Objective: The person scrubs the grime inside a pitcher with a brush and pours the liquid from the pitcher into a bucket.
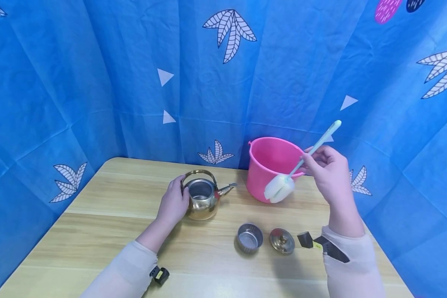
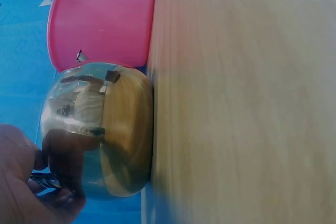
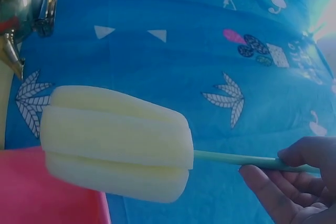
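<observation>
A bright pink, round plastic bucket (image 1: 255, 180) stands at the far side of the pale wood-grain desk (image 1: 115, 211); left of the bucket, a round, gold-coloured metal teapot (image 1: 202, 210) stands upright on the desk, its top uncovered, its spout aimed toward the bucket but short of it; the person's left hand (image 1: 174, 200) is at the side of the teapot away from the bucket, its grip narrow, thumb and fingers pinching the teapot's arched handle; the person's right hand (image 1: 329, 171) is by the bucket's right side, its grip narrow too, pinching the thin, pale green stick of a long brush with a lobed, off-white sponge head (image 1: 279, 188); that head hangs before the bucket's near wall, above the desk; nearer the person than the bucket lie a small, round, silver metal cup (image 1: 250, 238) and, just right of it, a round metal lid with a knob (image 1: 282, 241); behind the bucket hangs a blue, leaf-printed curtain (image 1: 134, 62).
</observation>
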The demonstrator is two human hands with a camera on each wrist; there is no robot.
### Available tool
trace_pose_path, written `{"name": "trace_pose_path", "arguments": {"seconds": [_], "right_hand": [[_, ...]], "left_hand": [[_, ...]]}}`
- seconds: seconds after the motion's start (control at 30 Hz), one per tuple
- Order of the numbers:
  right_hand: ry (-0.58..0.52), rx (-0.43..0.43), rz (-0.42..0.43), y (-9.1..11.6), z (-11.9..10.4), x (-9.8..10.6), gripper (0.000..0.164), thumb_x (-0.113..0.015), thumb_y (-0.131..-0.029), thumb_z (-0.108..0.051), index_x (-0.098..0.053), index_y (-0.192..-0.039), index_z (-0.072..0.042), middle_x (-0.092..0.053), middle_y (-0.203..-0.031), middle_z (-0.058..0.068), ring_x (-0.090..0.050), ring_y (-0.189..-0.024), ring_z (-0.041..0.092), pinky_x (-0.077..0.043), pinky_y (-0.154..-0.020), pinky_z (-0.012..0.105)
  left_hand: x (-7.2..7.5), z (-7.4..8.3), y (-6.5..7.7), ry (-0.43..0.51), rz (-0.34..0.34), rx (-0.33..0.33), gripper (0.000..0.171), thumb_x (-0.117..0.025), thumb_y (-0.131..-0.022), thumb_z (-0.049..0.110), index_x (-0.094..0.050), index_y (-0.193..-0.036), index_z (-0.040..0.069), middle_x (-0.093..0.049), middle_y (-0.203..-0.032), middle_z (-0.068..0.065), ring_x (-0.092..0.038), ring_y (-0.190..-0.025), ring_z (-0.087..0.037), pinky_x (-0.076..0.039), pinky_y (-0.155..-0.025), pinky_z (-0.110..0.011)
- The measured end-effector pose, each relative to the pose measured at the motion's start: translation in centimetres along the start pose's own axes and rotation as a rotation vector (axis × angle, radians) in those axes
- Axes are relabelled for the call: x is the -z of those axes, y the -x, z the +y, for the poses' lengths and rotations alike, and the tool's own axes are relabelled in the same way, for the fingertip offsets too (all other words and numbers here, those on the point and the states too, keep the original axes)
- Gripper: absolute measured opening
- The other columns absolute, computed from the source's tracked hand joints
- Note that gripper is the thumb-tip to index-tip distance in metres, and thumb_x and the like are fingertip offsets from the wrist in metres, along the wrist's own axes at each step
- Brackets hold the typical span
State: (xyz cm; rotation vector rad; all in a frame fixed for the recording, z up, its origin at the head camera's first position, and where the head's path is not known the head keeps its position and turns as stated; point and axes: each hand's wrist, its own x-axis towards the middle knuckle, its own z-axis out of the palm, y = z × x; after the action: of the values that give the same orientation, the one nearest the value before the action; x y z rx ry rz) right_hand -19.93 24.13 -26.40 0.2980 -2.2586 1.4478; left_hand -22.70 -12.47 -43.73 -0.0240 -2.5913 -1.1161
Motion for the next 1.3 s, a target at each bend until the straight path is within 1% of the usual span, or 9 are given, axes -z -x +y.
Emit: {"name": "trace_pose_path", "arguments": {"seconds": [0.13,0.27,0.37,0.6,0.63,0.7,0.83,1.13,1.3], "right_hand": [[0.006,0.014,-0.016,-0.1,-0.4,-0.4,0.037,-0.067,-0.097,-0.026,-0.061,-0.113,0.007,-0.072,-0.092,0.005,-0.074,-0.079,0.008,-0.057,-0.077,0.021],[-0.003,0.013,-0.022,-0.1,-0.9,-0.9,0.033,-0.067,-0.097,-0.024,-0.062,-0.112,0.005,-0.072,-0.094,0.008,-0.074,-0.081,0.008,-0.056,-0.079,0.020],[-0.012,0.017,-0.030,-0.2,-1.1,-1.3,0.031,-0.067,-0.097,-0.022,-0.062,-0.112,0.005,-0.072,-0.096,0.011,-0.074,-0.083,0.008,-0.056,-0.080,0.020],[-0.055,0.032,-0.039,-0.4,-1.2,-2.5,0.026,-0.068,-0.097,-0.019,-0.062,-0.111,0.002,-0.072,-0.099,0.010,-0.073,-0.087,0.009,-0.057,-0.081,0.023],[-0.062,0.038,-0.040,-0.5,-1.2,-2.7,0.025,-0.068,-0.097,-0.019,-0.062,-0.111,0.001,-0.072,-0.100,0.012,-0.073,-0.087,0.009,-0.057,-0.080,0.023],[-0.073,0.048,-0.043,-0.5,-1.1,-3.1,0.025,-0.068,-0.097,-0.018,-0.062,-0.112,0.002,-0.071,-0.102,0.016,-0.073,-0.088,0.010,-0.057,-0.080,0.024],[-0.075,0.072,-0.053,-0.5,-1.0,-4.1,0.028,-0.067,-0.097,-0.016,-0.062,-0.114,0.005,-0.071,-0.104,0.019,-0.073,-0.089,0.011,-0.058,-0.079,0.025],[-0.074,0.111,-0.041,-0.4,-0.8,-6.2,0.027,-0.068,-0.096,-0.015,-0.063,-0.114,0.005,-0.070,-0.101,0.018,-0.073,-0.088,0.011,-0.057,-0.080,0.022],[-0.114,0.110,-0.056,-0.5,-0.5,-7.2,0.027,-0.068,-0.096,-0.014,-0.062,-0.115,0.006,-0.070,-0.103,0.019,-0.073,-0.090,0.016,-0.058,-0.080,0.024]], "left_hand": [[0.0,0.0,0.0,0.003,0.006,-0.004,0.048,-0.050,-0.103,0.016,-0.040,-0.147,-0.003,-0.045,-0.145,-0.029,-0.055,-0.119,-0.049,-0.047,-0.099,-0.059],[0.0,0.0,0.0,0.005,0.006,-0.006,0.048,-0.050,-0.103,0.015,-0.040,-0.147,-0.003,-0.045,-0.144,-0.029,-0.055,-0.120,-0.049,-0.046,-0.099,-0.059],[0.0,0.0,0.1,0.008,0.001,-0.002,0.049,-0.050,-0.103,0.016,-0.040,-0.147,-0.003,-0.045,-0.145,-0.029,-0.055,-0.120,-0.048,-0.046,-0.100,-0.058],[0.0,-0.1,0.2,0.011,-0.003,-0.003,0.049,-0.049,-0.103,0.017,-0.040,-0.147,-0.003,-0.045,-0.144,-0.029,-0.056,-0.118,-0.048,-0.048,-0.098,-0.058],[0.0,-0.1,0.2,0.012,-0.005,-0.001,0.049,-0.049,-0.104,0.017,-0.040,-0.147,-0.003,-0.045,-0.145,-0.028,-0.056,-0.119,-0.047,-0.048,-0.098,-0.058],[0.0,-0.2,0.1,0.015,-0.005,-0.001,0.049,-0.049,-0.104,0.017,-0.039,-0.147,-0.003,-0.045,-0.145,-0.028,-0.055,-0.120,-0.047,-0.047,-0.100,-0.057],[-0.1,-0.2,0.1,0.014,0.002,-0.003,0.049,-0.049,-0.103,0.017,-0.040,-0.147,-0.003,-0.045,-0.144,-0.029,-0.055,-0.120,-0.048,-0.047,-0.100,-0.058],[-0.1,-0.1,0.1,0.003,0.008,-0.010,0.047,-0.050,-0.103,0.016,-0.041,-0.146,-0.003,-0.047,-0.143,-0.029,-0.055,-0.121,-0.047,-0.047,-0.099,-0.058],[-0.1,-0.1,0.1,0.002,0.011,-0.012,0.047,-0.049,-0.103,0.016,-0.041,-0.146,-0.003,-0.047,-0.142,-0.028,-0.055,-0.120,-0.046,-0.047,-0.098,-0.058]]}}
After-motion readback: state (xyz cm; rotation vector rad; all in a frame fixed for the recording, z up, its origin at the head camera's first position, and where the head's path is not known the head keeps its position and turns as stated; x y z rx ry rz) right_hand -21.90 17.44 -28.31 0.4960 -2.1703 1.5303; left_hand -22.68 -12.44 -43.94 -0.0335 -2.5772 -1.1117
